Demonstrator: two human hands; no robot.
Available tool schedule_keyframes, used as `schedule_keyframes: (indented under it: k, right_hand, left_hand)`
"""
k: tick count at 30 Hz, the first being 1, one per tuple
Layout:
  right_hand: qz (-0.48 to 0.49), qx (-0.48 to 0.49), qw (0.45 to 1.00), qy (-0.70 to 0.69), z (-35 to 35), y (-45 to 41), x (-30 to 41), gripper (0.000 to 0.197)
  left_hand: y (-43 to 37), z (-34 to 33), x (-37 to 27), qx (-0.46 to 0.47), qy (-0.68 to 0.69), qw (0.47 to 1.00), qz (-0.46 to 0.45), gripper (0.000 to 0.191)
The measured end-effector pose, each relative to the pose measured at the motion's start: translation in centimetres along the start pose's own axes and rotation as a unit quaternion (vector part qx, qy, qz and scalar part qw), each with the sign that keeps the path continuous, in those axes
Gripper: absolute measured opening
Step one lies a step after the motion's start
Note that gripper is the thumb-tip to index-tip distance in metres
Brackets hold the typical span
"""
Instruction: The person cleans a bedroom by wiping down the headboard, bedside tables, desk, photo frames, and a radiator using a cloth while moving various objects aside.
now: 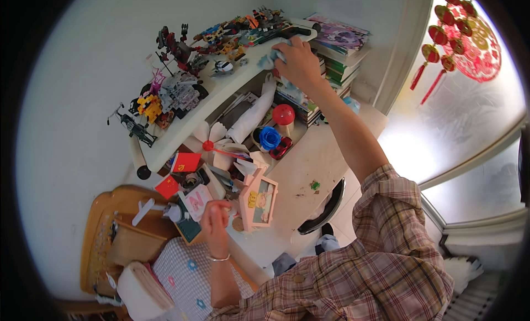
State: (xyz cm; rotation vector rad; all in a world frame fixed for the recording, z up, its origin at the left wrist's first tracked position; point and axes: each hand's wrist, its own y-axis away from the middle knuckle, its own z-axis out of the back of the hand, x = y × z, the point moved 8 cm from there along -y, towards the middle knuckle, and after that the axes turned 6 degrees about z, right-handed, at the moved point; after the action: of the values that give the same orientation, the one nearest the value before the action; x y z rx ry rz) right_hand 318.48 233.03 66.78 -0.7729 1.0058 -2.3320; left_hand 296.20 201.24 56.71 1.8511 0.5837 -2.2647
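Observation:
My right hand (299,61) holds a crumpled pale blue-and-white cloth (271,60) against the right part of a white shelf top (244,74). Assembled toy-brick models (178,91) stand along that shelf, to the left of the cloth, with a small white-and-grey toy (223,67) nearest to it. My left hand (215,221) is raised in front of the desk's left end, its fingers curled; whether anything is in them cannot be told. Close by are a pink house-shaped photo frame (245,205) and a pink card with a letter (198,200).
Below the shelf are a blue artificial rose (270,138), a red-domed object (283,114), a red toy car (281,148) and small red flags (186,162). Stacked books (341,68) stand at the right. A dark-rimmed stool (327,215) is beside the desk (306,168).

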Motion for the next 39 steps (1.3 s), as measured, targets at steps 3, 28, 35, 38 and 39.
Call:
schedule_keyframes:
  k: [3, 28, 35, 38, 39]
  right_hand:
    - [0.069, 0.030, 0.997, -0.014, 1.4, -3.2, 0.6, 0.034]
    - [0.103, 0.247, 0.962, -0.062, 0.1, 4.8, -3.8, 0.032]
    - [-0.138, 0.373, 0.895, -0.200, -10.6, 33.9, -13.1, 0.039]
    - [-0.228, 0.324, 0.880, -0.263, -12.0, 38.6, -13.5, 0.033]
    - [-0.189, 0.317, 0.896, -0.247, -13.0, 39.1, -12.7, 0.033]
  left_hand:
    - [-1.0, -6.9, 0.5, 0.023, 0.002, 0.995, 0.097, 0.023]
    - [3.9, -6.8, 8.3, -0.148, 0.178, 0.971, 0.066, 0.007]
    - [16.2, 0.8, 23.6, -0.267, 0.081, 0.925, 0.258, 0.006]
    - [19.3, -0.9, 26.4, -0.194, 0.107, 0.920, 0.323, 0.007]
    - [19.9, -1.5, 27.4, -0.173, 0.106, 0.919, 0.339, 0.011]
